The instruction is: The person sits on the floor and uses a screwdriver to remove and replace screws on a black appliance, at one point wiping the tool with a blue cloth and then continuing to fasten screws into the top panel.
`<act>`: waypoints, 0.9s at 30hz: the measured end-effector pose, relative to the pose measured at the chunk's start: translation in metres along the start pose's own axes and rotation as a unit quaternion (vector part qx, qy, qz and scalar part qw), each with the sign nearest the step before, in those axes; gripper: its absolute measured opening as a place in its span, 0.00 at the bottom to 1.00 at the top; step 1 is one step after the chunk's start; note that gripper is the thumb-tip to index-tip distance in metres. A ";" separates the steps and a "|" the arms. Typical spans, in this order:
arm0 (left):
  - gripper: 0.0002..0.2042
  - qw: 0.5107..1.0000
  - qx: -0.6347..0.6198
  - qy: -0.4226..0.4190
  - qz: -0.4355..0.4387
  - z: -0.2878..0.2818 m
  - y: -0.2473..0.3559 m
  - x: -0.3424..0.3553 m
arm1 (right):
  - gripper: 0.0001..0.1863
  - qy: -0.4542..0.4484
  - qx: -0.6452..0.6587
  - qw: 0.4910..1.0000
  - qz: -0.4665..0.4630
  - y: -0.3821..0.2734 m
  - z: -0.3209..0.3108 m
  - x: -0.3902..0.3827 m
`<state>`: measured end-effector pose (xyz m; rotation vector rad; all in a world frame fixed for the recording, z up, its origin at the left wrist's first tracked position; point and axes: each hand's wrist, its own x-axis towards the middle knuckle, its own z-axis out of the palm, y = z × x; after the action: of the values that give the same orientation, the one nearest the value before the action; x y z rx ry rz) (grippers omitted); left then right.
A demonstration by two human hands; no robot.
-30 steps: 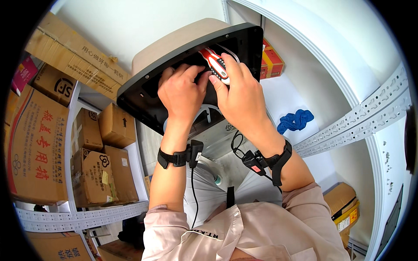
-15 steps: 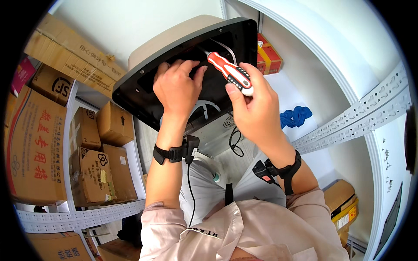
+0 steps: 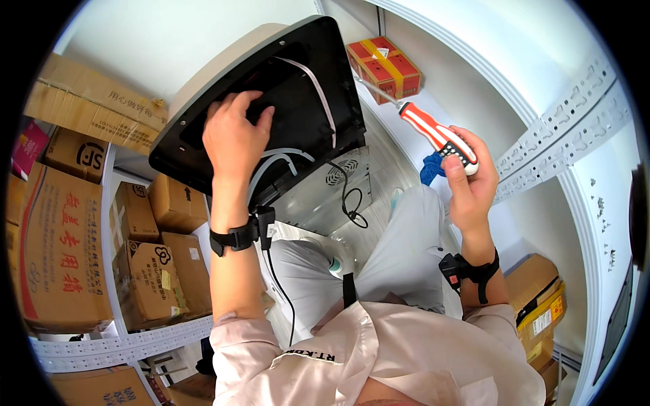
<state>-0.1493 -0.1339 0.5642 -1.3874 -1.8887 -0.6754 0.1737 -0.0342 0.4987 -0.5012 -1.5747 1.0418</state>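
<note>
Since the earlier frames the right hand (image 3: 470, 179) has swung away from the black panel (image 3: 271, 108) and out to the right, taking the screwdriver (image 3: 433, 135) with it. The tool no longer meets the panel; its shaft now points up and left toward a red box (image 3: 384, 66) on the shelf. The left hand (image 3: 233, 132) has stayed on the panel.

Right grip: clenched round the lower end of the red-and-white handle, tip in free air. Left grip: fingers spread and pressed flat on the panel's inner face, clasping nothing, apparently steadying it.

The panel is tilted, raised off a grey metal housing (image 3: 332, 196) beneath it. White cables (image 3: 284, 162) and a black wire (image 3: 349, 196) run between the two, so they remain joined.

Judged progress: the driving work at the panel looks paused or finished for one fixing, and the panel seems loose enough to lift. It is not free of the housing; the cables are yet to be parted. No screws can be made out.

Cardboard boxes (image 3: 61, 250) fill the shelves to the left. A blue cloth (image 3: 430, 169) lies behind the right hand.
</note>
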 end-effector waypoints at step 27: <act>0.10 0.994 0.053 -0.086 -0.041 -0.015 0.009 0.005 | 0.21 0.059 0.060 0.994 0.063 0.017 -0.067 -0.019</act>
<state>-0.1389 -0.1394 0.5779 -1.3434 -2.0939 -0.5001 0.2385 -0.0165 0.4728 -0.5742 -1.3824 1.1736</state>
